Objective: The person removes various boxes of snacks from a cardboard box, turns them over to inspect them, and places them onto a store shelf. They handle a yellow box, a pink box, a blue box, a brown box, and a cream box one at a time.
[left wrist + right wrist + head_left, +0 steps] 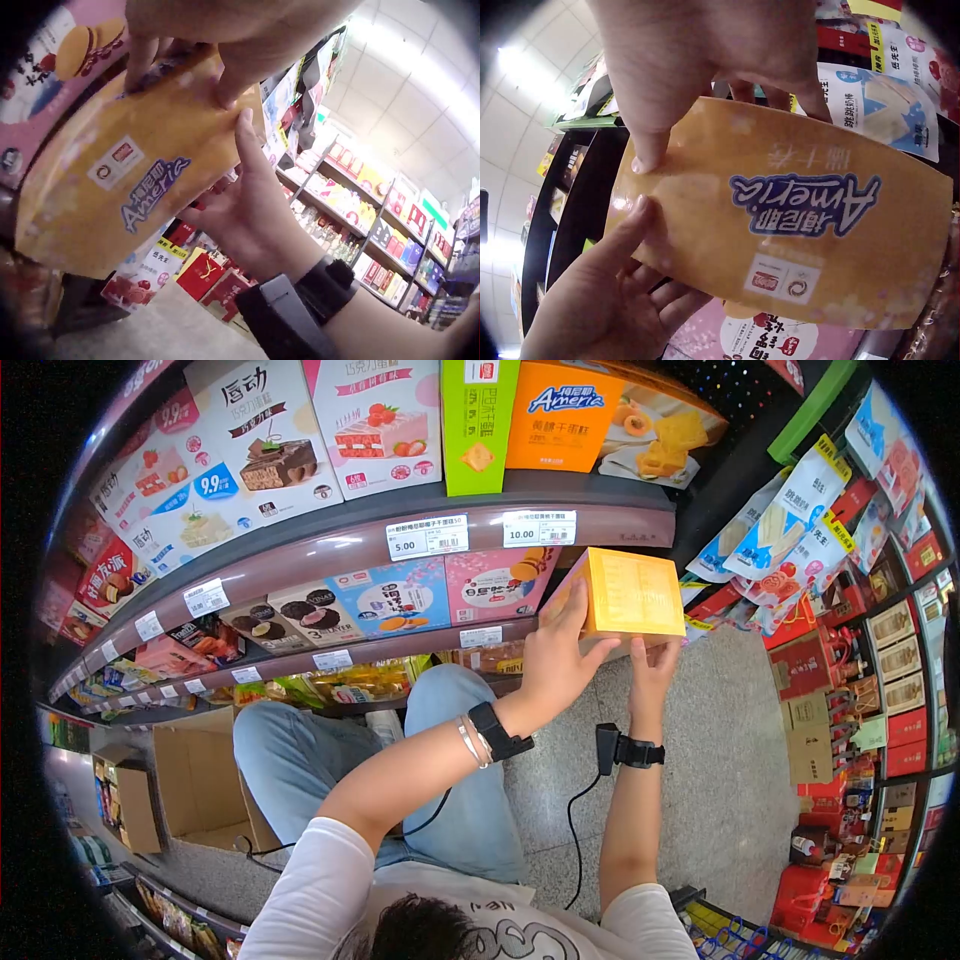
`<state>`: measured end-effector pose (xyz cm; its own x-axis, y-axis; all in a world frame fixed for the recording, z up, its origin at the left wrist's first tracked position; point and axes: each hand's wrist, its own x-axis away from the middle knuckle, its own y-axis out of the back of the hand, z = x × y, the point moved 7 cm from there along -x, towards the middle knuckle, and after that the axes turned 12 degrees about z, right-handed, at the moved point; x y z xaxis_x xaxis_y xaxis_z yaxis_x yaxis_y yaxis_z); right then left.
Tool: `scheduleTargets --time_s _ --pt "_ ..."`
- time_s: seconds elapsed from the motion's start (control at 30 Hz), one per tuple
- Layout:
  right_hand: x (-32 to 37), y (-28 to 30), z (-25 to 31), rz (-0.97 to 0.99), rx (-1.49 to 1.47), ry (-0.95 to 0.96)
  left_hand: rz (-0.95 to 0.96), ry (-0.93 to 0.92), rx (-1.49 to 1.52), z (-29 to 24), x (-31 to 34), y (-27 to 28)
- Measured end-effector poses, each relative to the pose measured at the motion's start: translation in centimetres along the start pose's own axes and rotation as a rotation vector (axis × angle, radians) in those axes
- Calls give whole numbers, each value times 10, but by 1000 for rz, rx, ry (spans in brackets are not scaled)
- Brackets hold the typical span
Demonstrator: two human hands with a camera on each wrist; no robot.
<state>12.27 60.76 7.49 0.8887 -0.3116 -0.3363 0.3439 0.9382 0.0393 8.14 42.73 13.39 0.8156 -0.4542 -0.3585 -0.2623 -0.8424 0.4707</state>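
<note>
Both hands hold a yellow Ameria carton [636,595] in front of the shelf, above the floor. My left hand [556,660] grips its left side, the thumb against the near lower edge and the fingers along the side. On the opposite side, my right hand [652,672] grips it from below and right. In the right wrist view the carton's printed face [795,202] shows the logo upside down, both thumbs pressing close together near one end. The left wrist view shows the same carton [135,180] between the two hands, some fingers hidden behind it.
An upper shelf [620,532] bears several cake boxes, including an orange Ameria box [560,420]. A lower row holds a pink box [497,585] and a blue box [392,600]. Hanging bags [790,525] are at right. An open cardboard box [205,785] stands at left.
</note>
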Motion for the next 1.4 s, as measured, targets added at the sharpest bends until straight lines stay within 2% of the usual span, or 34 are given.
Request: scheduleTargets --time_s 0.07,0.2,0.4,0.47,0.57,0.67,0.8,1.0,1.17,1.27,1.4 --pt "-1 -6 9 30 19 9 1 24 -48 0 1 1" --pt "-6 -10 6 129 85 0 -6 69 62 13 0 -4" --pt "-12 -19 19 119 83 65 5 82 18 13 -9 -1" --pt "-17 -20 17 137 145 65 1 80 6 11 -14 2" --pt "-25 -23 20 141 176 44 -109 -43 -77 6 -19 9" --pt "-32 -25 23 138 156 43 -100 -5 -75 11 -25 8" --pt "-38 -23 19 143 195 67 -84 31 10 15 -28 6" --pt "-49 -22 20 156 98 59 -84 47 18 11 -42 6" --pt "-57 -19 19 155 175 51 -84 102 88 23 -41 3" --pt "-59 -21 19 158 159 46 -105 88 269 46 -40 -6" --pt "-59 -21 20 145 146 50 -78 22 323 59 -41 -8"
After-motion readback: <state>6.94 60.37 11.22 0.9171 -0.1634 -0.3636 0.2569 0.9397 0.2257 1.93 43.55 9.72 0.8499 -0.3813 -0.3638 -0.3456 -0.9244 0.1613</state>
